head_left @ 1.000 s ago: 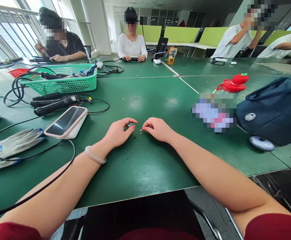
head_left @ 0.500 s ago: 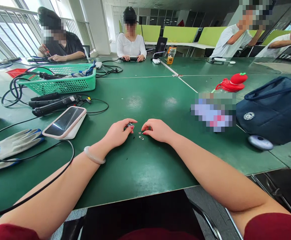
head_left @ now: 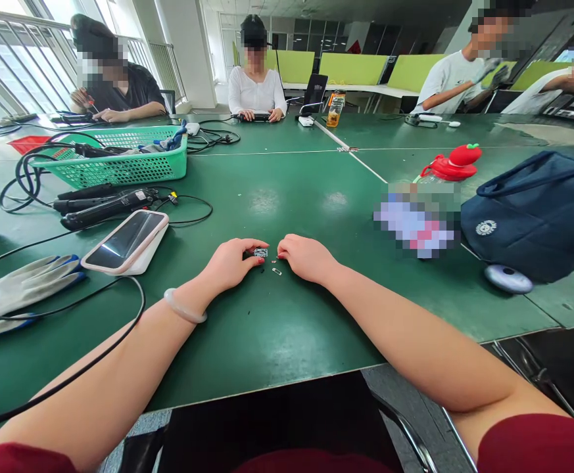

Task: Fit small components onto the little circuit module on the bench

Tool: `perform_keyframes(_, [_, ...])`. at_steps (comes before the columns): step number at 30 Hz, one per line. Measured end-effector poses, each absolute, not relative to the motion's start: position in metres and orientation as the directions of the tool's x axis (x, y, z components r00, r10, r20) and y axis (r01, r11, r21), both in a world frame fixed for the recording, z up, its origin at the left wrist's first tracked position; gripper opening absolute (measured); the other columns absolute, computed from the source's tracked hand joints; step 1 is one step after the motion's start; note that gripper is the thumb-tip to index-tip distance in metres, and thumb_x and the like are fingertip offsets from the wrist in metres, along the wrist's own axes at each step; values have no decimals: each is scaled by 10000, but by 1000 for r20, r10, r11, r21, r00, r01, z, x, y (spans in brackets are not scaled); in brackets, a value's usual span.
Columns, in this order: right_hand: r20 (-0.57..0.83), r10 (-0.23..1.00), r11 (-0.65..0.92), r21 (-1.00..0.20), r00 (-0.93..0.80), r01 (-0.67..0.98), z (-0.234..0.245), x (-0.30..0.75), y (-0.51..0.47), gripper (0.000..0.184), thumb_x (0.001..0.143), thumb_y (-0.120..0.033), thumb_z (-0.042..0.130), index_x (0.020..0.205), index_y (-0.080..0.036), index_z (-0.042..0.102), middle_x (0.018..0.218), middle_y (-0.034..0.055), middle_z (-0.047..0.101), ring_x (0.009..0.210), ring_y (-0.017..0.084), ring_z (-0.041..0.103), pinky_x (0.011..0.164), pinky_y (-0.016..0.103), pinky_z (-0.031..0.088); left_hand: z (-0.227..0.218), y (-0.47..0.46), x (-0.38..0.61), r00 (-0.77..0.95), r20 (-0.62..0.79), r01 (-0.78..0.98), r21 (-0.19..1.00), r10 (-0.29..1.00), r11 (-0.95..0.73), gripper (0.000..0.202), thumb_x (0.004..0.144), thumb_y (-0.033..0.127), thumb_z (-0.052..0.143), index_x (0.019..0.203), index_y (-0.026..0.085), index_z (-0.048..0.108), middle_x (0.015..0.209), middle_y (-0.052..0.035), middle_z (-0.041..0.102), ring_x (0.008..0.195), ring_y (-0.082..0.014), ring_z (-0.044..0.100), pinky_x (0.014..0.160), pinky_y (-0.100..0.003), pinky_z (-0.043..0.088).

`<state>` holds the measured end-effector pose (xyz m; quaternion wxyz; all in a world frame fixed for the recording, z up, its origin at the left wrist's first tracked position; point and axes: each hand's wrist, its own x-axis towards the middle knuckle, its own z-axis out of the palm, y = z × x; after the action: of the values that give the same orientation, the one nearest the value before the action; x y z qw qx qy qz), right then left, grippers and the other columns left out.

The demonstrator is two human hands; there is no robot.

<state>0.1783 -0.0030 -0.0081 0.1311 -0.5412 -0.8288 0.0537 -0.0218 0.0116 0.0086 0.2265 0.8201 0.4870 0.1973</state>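
Between the thumb and fingers of my left hand (head_left: 232, 264) is a small dark block with a silvery patterned face (head_left: 260, 252). My right hand (head_left: 309, 256) is just to its right, its thumb and fingertips pinched together. Whatever those fingertips hold, if anything, is too small to make out. On the green table between and below the hands lies a tiny pale rectangular piece with a dark rim (head_left: 277, 271). A tiny reddish bit (head_left: 273, 261) and a black speck (head_left: 262, 270) lie close to it.
Left of my hands are a phone (head_left: 127, 240), work gloves (head_left: 25, 292), black handheld tools (head_left: 109, 205), loose cables and a green basket (head_left: 119, 172). A navy bag (head_left: 538, 217) and a red-capped bottle (head_left: 452, 167) stand at right. Several people sit around the table.
My left hand has turned the small block so its patterned face shows more. My right fingertips have drawn closer together and lifted slightly from the small pieces. The view has shifted slightly.
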Motion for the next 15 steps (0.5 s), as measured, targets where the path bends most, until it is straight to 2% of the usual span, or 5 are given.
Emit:
perform_keyframes(6, [387, 839, 510, -311, -384, 802, -1, 170, -12, 198, 932, -193, 422, 886, -187, 614, 938, 41, 606, 762, 137, 547, 647, 246, 365, 8, 11, -21, 476, 91, 653, 629, 875, -421, 327, 755, 378, 619, 1061, 285, 688, 1003, -7, 703, 900, -201, 627, 861, -338, 478])
perform_keyframes(15, [459, 768, 602, -281, -446, 747, 1, 165, -17, 200, 928, -234, 457, 904, -183, 648, 938, 46, 624, 766, 137, 553, 660, 244, 385, 10, 6, -19, 481, 144, 582, 686, 865, -437, 315, 723, 385, 654, 1011, 268, 703, 1001, -4, 701, 935, -202, 618, 888, -333, 466])
